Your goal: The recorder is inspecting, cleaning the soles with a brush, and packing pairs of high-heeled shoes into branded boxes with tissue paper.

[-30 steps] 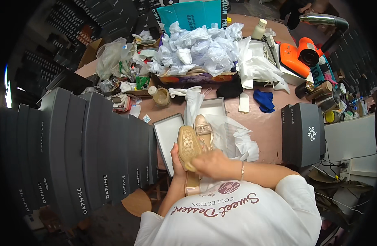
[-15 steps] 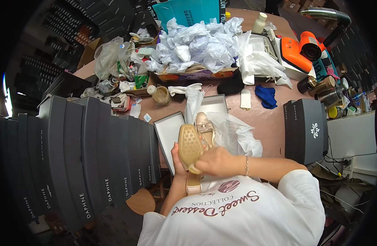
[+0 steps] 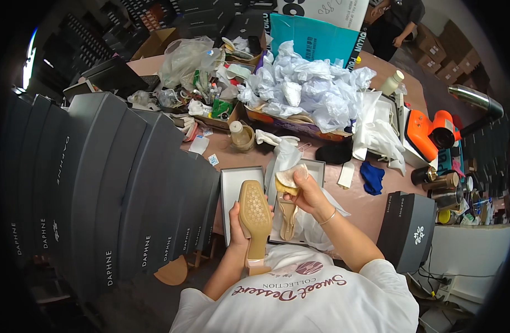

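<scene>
Hands are working over an open grey shoebox on the pink table. Her left hand is gripping a tan shoe sole-up, heel toward her. Her right hand is pinching a yellowish cloth just beside it, above a second shoe lying in tissue.

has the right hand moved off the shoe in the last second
Yes. The right hand, clutching a cloth, has lifted off the tan shoe toward the open box; the left hand grips the shoe.
</scene>
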A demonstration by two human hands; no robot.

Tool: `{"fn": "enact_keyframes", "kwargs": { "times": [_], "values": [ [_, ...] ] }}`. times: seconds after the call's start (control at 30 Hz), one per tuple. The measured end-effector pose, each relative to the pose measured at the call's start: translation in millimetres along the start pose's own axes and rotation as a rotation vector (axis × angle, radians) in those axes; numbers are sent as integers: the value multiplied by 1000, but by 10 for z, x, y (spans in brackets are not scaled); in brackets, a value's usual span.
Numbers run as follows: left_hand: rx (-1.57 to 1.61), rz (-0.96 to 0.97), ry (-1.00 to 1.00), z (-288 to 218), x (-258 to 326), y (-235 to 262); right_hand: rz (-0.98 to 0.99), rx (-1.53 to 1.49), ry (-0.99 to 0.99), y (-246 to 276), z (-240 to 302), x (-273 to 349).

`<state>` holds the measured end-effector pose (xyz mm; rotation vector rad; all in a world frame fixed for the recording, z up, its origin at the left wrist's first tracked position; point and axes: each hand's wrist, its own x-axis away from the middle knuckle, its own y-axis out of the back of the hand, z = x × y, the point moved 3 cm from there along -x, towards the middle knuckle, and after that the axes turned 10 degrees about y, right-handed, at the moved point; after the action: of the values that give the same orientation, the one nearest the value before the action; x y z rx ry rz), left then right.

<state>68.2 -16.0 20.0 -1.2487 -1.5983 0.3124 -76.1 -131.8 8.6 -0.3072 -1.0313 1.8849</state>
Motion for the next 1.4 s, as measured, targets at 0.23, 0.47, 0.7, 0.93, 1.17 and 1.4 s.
{"fn": "enact_keyframes", "kwargs": {
  "times": [0.23, 0.47, 0.7, 0.93, 1.17, 1.4],
  "values": [
    [118, -94, 40, -210, -399, 174, 109, 374, -15, -103, 86, -822],
    [266, -21, 10, -470, -622, 90, 534, 1689, 879, -696, 81, -1765],
    [249, -64, -9, -455, -581, 228, 516, 1828, 923, -427, -411, -2008],
    [267, -83, 12, -288, -327, 179, 534, 1668, 794, -286, -479, -2107],
    [211, -14, 28, -184, -101, 49, 508, 1624, 828, -316, -447, -2068],
    [218, -27, -9, -106, 153, 287, 62, 1446, 1088, -407, 89, -1687]
  ]
}}
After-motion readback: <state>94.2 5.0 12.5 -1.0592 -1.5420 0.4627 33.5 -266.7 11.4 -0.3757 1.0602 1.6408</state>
